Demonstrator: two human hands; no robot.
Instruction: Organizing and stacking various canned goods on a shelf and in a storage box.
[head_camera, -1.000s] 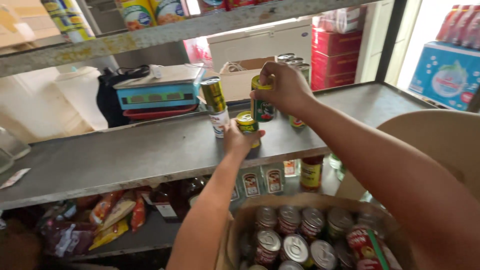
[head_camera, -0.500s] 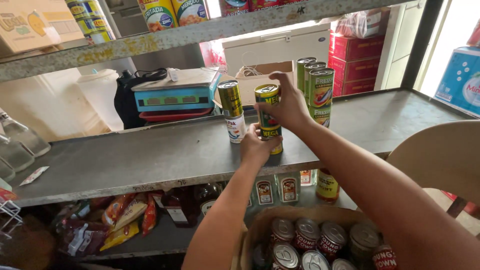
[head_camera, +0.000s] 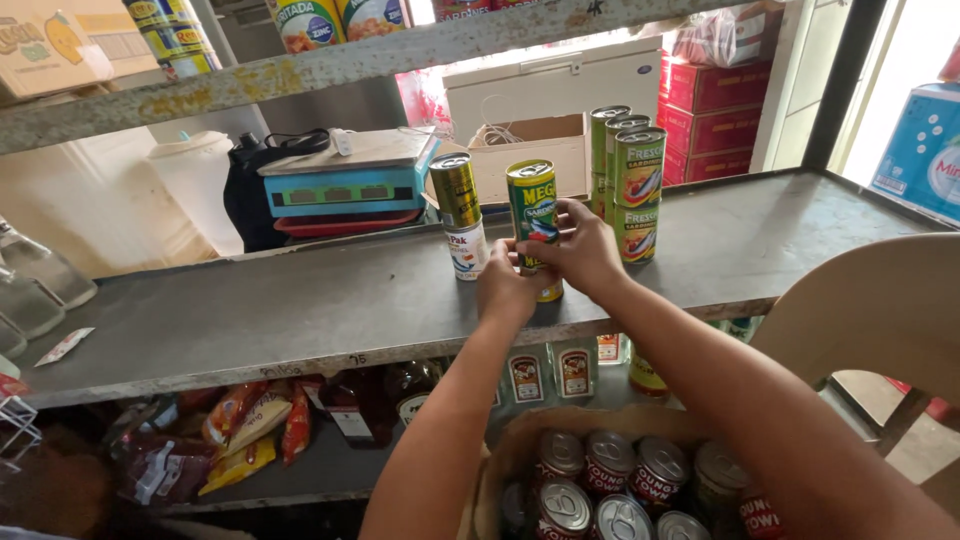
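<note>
Both hands meet at the centre of the frame on a stack of two green-and-yellow cans (head_camera: 533, 222) that stands on the grey metal shelf (head_camera: 300, 300); the left hand (head_camera: 507, 285) is cupped closed around the lower can of that stack, largely hiding it, while the right hand (head_camera: 580, 250) has its fingers curled onto the seam where the upper can sits on the lower, thumb and fingertips pressed to the labels; just left of the stack stands another pair, a gold-green can on a small white can (head_camera: 460, 215), close beside but apart; just right of the hands stands a cluster of tall green cans with red labels (head_camera: 632, 180), stacked two high; behind these, in the upper middle, lies an open cardboard box (head_camera: 530, 150), and to the upper left a blue weighing scale (head_camera: 345, 180) rests with a black bag (head_camera: 250, 190) beside it; at the bottom centre, under the forearms, an open carton of red-labelled cans (head_camera: 610, 480) shows their silver tops; a pale plastic chair (head_camera: 870, 310) stands at the right edge.
</note>
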